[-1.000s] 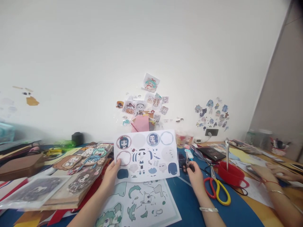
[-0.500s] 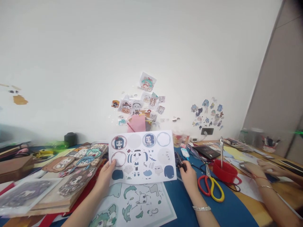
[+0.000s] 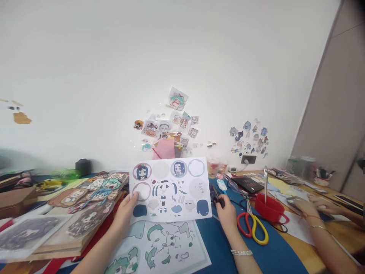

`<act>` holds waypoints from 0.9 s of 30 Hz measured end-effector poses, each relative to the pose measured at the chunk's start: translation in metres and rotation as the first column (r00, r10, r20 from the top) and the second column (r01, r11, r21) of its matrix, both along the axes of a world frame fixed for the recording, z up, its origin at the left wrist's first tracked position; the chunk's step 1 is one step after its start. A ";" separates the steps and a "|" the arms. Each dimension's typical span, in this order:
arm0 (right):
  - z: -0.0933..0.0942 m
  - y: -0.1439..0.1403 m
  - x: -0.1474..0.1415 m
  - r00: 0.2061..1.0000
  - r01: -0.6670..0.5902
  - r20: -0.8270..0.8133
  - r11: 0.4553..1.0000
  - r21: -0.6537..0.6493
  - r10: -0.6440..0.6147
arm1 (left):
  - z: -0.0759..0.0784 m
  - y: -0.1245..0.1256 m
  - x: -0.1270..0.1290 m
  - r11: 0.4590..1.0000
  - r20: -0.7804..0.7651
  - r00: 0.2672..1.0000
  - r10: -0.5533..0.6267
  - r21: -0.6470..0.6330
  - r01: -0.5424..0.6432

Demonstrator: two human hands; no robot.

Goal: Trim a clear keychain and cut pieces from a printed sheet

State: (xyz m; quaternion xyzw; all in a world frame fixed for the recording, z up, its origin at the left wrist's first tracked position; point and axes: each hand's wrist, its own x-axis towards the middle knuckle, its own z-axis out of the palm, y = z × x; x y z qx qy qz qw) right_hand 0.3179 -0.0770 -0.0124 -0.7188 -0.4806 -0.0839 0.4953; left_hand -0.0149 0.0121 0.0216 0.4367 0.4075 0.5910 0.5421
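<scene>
A white printed sheet (image 3: 168, 176) is held up by its left edge in my left hand (image 3: 127, 207), thumb on the front. It carries cartoon faces in ovals and loose drawn parts. My right hand (image 3: 226, 212), with a bracelet at the wrist, is closed around black-handled scissors (image 3: 219, 199) beside the sheet's right edge; the fingers hide part of them. Below the held sheet lies another sheet with green drawings (image 3: 171, 249) on the blue mat (image 3: 228, 255). Scissors with red and yellow handles (image 3: 253, 226) rest to the right of my right hand.
A red mug (image 3: 269, 207) with a spoon stands at the right. Beyond it another person's hands (image 3: 306, 207) hold a phone-like object. A thick stack with cartoon cutouts (image 3: 85, 213) sits at the left. Stickers (image 3: 164, 129) cover part of the wall.
The view has shifted slightly, so most things sit a little further left. Both hands keep their hold on the sheet and the black-handled scissors.
</scene>
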 end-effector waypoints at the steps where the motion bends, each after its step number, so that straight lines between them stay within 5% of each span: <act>1: 0.000 0.000 0.000 1.000 0.002 -0.002 1.000 0.004 -0.002 | 0.001 0.000 0.000 1.000 0.001 1.000 0.007 -0.003 -0.007; 27: -0.003 0.001 0.005 0.992 -0.031 -0.121 0.997 0.065 0.039 | 0.004 -0.003 0.002 1.000 0.021 1.000 -0.022 -0.008 0.023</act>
